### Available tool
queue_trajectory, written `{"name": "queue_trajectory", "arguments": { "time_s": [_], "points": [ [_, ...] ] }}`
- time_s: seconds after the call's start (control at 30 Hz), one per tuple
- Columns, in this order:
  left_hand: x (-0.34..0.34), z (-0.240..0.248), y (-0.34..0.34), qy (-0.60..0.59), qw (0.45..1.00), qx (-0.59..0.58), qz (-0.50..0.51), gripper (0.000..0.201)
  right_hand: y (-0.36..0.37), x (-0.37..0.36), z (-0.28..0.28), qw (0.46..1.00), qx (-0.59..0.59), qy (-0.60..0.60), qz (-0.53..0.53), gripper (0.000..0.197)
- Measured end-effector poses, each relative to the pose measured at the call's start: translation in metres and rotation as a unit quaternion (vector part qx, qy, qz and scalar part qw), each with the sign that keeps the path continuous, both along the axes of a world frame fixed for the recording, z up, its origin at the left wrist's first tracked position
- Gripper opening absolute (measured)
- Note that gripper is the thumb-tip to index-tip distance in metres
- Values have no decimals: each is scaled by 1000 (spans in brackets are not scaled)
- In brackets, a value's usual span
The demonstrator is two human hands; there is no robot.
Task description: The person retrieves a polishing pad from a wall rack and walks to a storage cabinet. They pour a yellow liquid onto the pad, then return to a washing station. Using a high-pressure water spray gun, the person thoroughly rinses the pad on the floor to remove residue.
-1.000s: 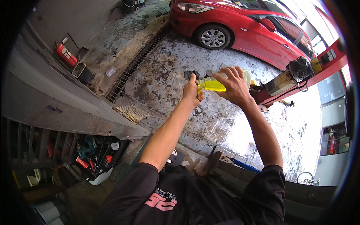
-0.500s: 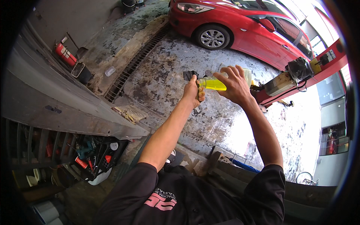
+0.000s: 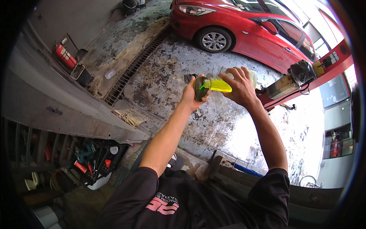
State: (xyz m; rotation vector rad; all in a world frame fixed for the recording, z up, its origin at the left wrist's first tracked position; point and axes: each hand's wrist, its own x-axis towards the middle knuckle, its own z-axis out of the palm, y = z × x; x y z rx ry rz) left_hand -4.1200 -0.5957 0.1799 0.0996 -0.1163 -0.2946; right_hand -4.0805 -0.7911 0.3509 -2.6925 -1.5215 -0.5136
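Note:
A clear bottle [image 3: 219, 85] of bright yellow-green liquid lies nearly level in the air, with my right hand [image 3: 241, 86] wrapped over it. Its mouth points left, right by a dark round pad [image 3: 198, 94] that looks like a sponge. My left hand [image 3: 188, 96] grips this pad by its edge and tilts its face toward the bottle. A streak of bright green liquid shows on the pad in front of the bottle's mouth. Part of the bottle is hidden behind my right fingers.
Beyond my hands stands a red car [image 3: 244, 34]. A red lift post [image 3: 335, 61] rises at the right. At the lower left a tool tray [image 3: 101, 164] holds several tools, below a grey beam [image 3: 76, 110]. A drain grate [image 3: 135, 65] crosses the floor by a fire extinguisher [image 3: 65, 56].
My left hand has turned the pad so its face shows toward the bottle. A green streak of liquid now shows on it. The right hand and bottle have barely moved.

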Motion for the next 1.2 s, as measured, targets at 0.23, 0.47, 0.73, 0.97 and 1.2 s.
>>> {"name": "queue_trajectory", "arguments": {
  "time_s": [0.23,0.47,0.73,0.97,1.2],
  "points": [
    [-12,82,-30,284,945,145,72,46,-3,-3,-5,1000,13,4,4,65],
    [2,49,-32,312,921,207,108,44,-5,-6,-10,1000,14,4,0,66],
    [-4,55,-23,204,962,175,42,53,-7,-4,-6,1000,13,-6,3,65],
    [-2,50,-22,170,974,149,17,58,-6,-2,-1,1000,1,-6,3,66],
    [5,35,-24,177,974,138,-5,58,-5,-1,0,1000,1,-16,10,68]
  ]
}}
